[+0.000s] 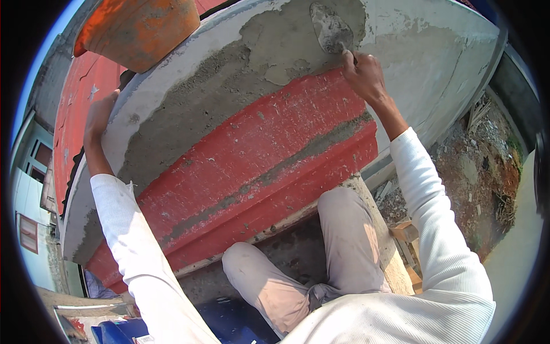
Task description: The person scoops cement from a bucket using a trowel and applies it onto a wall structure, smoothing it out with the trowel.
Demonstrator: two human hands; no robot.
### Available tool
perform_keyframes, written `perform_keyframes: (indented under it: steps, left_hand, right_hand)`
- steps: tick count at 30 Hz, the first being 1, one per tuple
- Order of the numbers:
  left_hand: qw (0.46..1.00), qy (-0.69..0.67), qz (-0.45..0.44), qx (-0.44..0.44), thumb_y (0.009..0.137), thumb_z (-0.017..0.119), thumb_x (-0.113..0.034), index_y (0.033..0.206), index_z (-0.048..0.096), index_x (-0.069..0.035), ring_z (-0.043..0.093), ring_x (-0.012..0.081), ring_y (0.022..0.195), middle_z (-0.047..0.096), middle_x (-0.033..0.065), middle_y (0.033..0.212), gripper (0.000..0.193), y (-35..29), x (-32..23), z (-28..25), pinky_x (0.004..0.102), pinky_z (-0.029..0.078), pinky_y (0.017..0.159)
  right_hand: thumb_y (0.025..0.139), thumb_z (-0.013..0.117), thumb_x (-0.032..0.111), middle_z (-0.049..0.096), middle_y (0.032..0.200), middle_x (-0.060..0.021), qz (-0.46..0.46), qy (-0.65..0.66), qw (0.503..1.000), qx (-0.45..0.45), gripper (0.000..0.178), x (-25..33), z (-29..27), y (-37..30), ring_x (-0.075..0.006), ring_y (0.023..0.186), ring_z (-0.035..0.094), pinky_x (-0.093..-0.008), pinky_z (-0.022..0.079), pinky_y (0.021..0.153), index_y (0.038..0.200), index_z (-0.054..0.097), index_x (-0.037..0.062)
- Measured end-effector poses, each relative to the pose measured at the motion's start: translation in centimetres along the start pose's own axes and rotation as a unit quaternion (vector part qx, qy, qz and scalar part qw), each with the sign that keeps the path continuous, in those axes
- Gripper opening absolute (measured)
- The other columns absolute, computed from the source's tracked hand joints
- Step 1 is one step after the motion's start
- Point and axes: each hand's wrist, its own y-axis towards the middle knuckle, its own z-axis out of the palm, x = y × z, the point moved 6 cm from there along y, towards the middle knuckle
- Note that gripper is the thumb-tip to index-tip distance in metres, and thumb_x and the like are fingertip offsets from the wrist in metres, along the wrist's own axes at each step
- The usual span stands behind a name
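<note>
Trowel point(331, 30): over the grey mortar patch point(275, 35), ahead and slightly left of the right hand point(365, 75)
Long axis: steep, blade tip upper left, handle lower right
Nearer hand: right, closed around the trowel's handle
Left hand point(102, 116): at the pale wall point(150, 94) edge, below the orange bucket point(140, 35), well apart from the trowel; finger closure cannot be told

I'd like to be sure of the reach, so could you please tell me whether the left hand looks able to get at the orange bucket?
Probably yes: the left hand is at the top edge of the wall, close to the orange bucket, and nothing visible stands between them.
</note>
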Motion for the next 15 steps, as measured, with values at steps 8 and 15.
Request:
perform_keyframes:
  steps: [8, 15]
  left_hand:
    - [1.0, -0.009, -0.017, -0.006, 0.097, 0.057, -0.057, 0.105, 0.072, 0.008, 0.063, 0.0204, 0.089, 0.071, 0.014, 0.092, 0.067, 0.3, 2.1, -0.2, 0.0411, 0.047, 0.084]
    - [0.998, 0.035, -0.038, 0.021, 0.096, 0.056, -0.058, 0.104, 0.071, 0.009, 0.064, 0.0227, 0.088, 0.07, 0.0199, 0.09, 0.069, 0.6, 0.7, -0.4, 0.0416, 0.047, 0.084]
  right_hand:
    - [0.104, 0.054, 0.031, 0.06, 0.061, -0.0256, -0.206, -0.125, 0.966, 0.091, 0.046, 2.4, 3.2, -4.4, -0.045, 0.057, 0.061, -0.053, 0.048, 0.062, 0.075, 0.065, -0.0031]
    - [0.104, 0.053, 0.031, 0.061, 0.061, -0.0266, 0.032, 0.002, 0.999, -0.023, 0.047, -1.3, -2.7, -0.6, -0.0462, 0.056, 0.06, -0.0518, 0.048, 0.063, 0.075, 0.065, -0.0048]
